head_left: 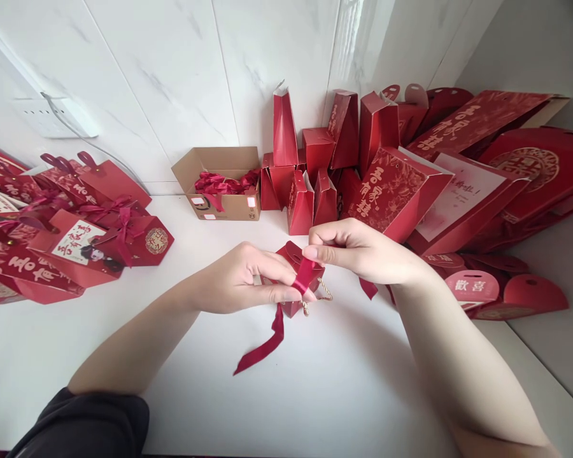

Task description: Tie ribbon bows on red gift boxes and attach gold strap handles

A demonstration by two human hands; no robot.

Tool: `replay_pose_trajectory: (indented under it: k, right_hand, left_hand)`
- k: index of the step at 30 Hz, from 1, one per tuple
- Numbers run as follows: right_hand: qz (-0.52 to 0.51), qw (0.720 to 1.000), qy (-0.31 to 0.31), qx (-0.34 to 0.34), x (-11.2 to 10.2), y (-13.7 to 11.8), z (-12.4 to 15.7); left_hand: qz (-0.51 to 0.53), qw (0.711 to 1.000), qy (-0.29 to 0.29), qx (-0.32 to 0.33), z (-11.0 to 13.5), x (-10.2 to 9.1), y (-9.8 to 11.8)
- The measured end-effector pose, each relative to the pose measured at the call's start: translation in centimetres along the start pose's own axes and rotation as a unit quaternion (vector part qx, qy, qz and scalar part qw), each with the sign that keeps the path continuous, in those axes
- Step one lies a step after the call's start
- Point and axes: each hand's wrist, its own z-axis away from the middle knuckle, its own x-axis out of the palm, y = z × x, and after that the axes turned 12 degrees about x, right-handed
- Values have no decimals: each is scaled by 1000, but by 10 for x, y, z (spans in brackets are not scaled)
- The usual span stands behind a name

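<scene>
A small red gift box (pixel 293 254) sits between both hands above the white table (pixel 315 394). A red ribbon (pixel 267 343) wraps its top; one tail hangs down to the table, another short end shows at the right. My left hand (pixel 241 280) is closed, pinching the ribbon against the box with thumb and fingers. My right hand (pixel 353 248) is closed too, pinching the ribbon loop (pixel 304 275) at the box's top. A gold cord (pixel 322 292) dangles from the box.
An open cardboard carton (pixel 219 184) holding red ribbons stands at the back by the wall. Several open red boxes (pixel 310 172) cluster behind. Finished ribbon-tied boxes (pixel 119 222) pile at the left. Larger red bags (pixel 482 178) and flat red pieces (pixel 501 292) lie at the right.
</scene>
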Motion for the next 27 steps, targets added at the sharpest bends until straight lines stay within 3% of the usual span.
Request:
replay_pose_trajectory:
  k: [6, 13, 17, 21, 27]
  right_hand:
    - [-24, 999, -29, -3, -9, 5, -5]
    - [-43, 999, -19, 12, -21, 20, -15]
    - [-74, 996, -38, 18, -24, 22, -12]
    - [-111, 993, -28, -2, -22, 16, -3]
    - [-41, 999, -1, -29, -7, 2, 3]
  left_hand:
    - [-9, 995, -48, 91, 0, -1, 5]
    - [33, 988, -140, 62, 1, -2, 14]
    - [56, 986, -149, 49, 3, -6, 22]
    - [78, 992, -98, -29, 4, -5, 18]
    - [126, 981, 91, -114, -9, 17, -1]
